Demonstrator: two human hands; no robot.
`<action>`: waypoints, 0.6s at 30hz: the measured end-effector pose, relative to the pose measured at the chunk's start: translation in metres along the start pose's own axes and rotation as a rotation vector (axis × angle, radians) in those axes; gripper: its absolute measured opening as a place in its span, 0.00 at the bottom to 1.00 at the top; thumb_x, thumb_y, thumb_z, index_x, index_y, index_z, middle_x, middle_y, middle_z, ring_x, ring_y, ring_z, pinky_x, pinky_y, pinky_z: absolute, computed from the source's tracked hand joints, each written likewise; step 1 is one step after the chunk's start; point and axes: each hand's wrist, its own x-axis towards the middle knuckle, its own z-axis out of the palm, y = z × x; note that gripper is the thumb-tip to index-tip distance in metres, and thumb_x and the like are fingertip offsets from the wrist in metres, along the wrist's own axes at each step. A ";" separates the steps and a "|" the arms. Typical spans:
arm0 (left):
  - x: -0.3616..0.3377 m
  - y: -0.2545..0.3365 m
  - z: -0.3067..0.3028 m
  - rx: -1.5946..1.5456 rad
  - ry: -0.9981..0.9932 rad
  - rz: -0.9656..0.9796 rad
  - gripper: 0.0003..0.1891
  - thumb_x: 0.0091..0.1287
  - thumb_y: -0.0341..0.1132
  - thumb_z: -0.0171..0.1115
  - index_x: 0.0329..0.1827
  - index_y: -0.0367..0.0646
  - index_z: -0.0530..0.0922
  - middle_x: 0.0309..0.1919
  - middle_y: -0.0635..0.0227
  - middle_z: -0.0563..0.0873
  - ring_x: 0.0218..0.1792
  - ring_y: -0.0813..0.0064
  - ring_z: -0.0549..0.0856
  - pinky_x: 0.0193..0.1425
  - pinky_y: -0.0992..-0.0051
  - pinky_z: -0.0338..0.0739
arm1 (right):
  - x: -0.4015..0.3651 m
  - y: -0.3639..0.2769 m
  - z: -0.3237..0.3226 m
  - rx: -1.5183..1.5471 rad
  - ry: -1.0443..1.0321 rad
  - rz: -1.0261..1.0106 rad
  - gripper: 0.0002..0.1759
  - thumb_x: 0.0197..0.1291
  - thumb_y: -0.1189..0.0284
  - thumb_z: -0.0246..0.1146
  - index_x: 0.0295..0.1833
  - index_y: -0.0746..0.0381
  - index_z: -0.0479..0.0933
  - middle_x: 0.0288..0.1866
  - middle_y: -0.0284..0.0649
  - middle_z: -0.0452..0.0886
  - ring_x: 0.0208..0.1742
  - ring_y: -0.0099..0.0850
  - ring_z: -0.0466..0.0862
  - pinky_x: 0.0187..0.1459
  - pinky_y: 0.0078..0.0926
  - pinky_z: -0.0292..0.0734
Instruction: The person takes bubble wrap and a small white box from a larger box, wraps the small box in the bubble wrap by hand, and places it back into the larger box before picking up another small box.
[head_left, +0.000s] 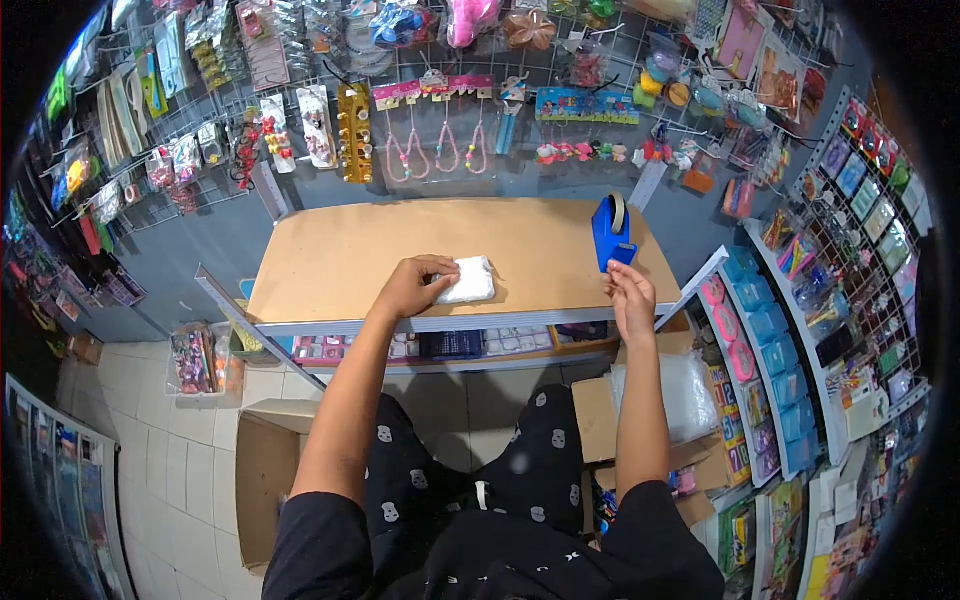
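Observation:
A small white wrapped bundle (470, 280) lies near the front edge of the wooden table. My left hand (412, 286) grips its left side, with the fingers on top and the thumb along the near side. Toward the table's right end stands a blue tape dispenser (604, 236) with a roll of tape (617, 211) in it. Just in front of the dispenser's cutting end is my right hand (631, 297), thumb and fingertips pinched together. Whatever is between those fingertips is too small to make out.
The wooden tabletop (370, 240) has a shelf of goods (490, 342) beneath it. Hanging accessories cover the wall grid behind. A cardboard box (262, 500) stands at left on the floor; another open box (597, 420) is at right, beside a rack of blue containers (775, 320).

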 end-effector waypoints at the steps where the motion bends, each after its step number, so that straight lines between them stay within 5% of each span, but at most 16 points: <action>1: 0.000 0.000 0.000 0.003 0.002 -0.002 0.10 0.70 0.30 0.73 0.52 0.37 0.91 0.52 0.57 0.93 0.60 0.65 0.88 0.68 0.67 0.80 | -0.007 0.000 0.011 0.068 -0.029 0.022 0.12 0.71 0.78 0.66 0.57 0.70 0.85 0.46 0.40 0.88 0.44 0.27 0.85 0.48 0.25 0.80; 18: 0.001 -0.002 0.000 0.041 0.017 -0.002 0.11 0.70 0.32 0.73 0.51 0.36 0.90 0.52 0.54 0.93 0.59 0.62 0.89 0.67 0.65 0.81 | -0.048 0.024 0.098 0.246 -0.295 0.173 0.14 0.66 0.84 0.70 0.55 0.66 0.80 0.41 0.39 0.87 0.40 0.25 0.86 0.46 0.23 0.83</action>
